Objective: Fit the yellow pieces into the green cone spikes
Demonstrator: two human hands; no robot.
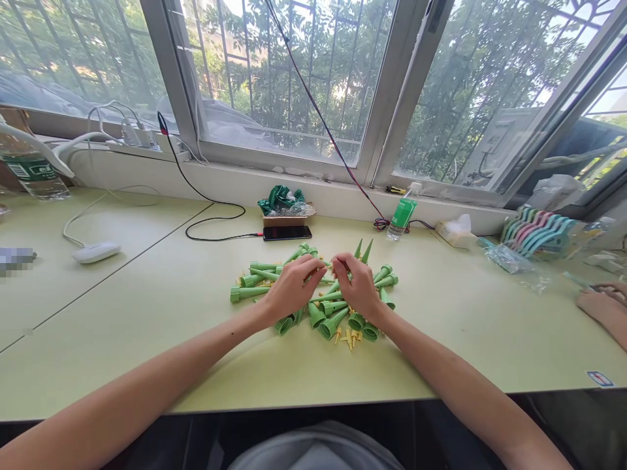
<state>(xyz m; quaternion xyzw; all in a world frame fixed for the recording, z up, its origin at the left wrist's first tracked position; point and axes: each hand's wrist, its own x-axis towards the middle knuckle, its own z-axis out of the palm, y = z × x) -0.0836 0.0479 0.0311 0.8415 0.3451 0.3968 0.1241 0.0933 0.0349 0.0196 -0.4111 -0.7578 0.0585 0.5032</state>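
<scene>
Both hands hover over a pile of green plastic cone-shaped spikes, their wide ends ribbed like screw caps. My left hand comes in from the left with thumb and fingertips pinched together. Facing it, a small gap away, my right hand has its fingers curled in a similar pinch. Whatever either pinch holds is too small or hidden to make out. Small yellow pointed nozzles lie at the near edge of the pile, and a few more show among the cones. Two green tips stick up just beyond my right hand.
Behind the pile are a phone on a cable and a small cardboard box with green wrapping. A water bottle leans near the sill. Tissues and colourful racks stand right. Another person's hand is at far right.
</scene>
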